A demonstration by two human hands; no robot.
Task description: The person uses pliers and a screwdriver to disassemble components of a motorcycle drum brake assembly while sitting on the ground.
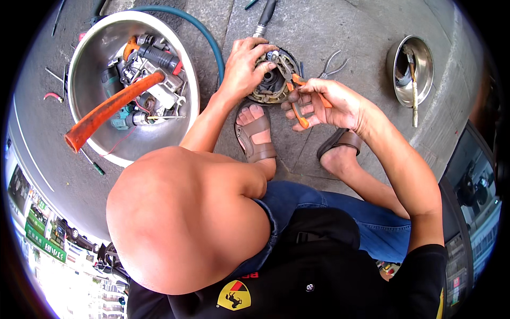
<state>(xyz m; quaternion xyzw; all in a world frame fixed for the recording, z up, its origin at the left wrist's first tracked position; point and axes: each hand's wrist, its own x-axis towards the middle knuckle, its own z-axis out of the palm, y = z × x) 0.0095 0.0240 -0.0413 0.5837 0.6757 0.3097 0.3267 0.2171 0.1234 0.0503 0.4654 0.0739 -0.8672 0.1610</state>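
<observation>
Between my feet, on the paved ground, lies a round metal assembly (270, 80) with a dark hub in its centre and a ring of metal parts around it. My left hand (245, 66) grips its left side, the thumb laid over the top and the fingers along the far rim. In my right hand (329, 103) is a pair of pliers (299, 81) with orange handles, spread apart. The pliers' jaws reach the right part of the assembly; their exact contact point is too small to tell. Just beyond my right hand lies a grey two-armed tool (334, 66), partly hidden.
At the left stands a large steel basin (79, 69) with drills, wrenches and metal parts; an orange handle (114, 111) sticks out over its rim. A teal hose (210, 40) curves behind it. A small steel bowl (427, 69) holding a brush (414, 95) sits far right. A black-handled tool (266, 16) lies beyond the assembly.
</observation>
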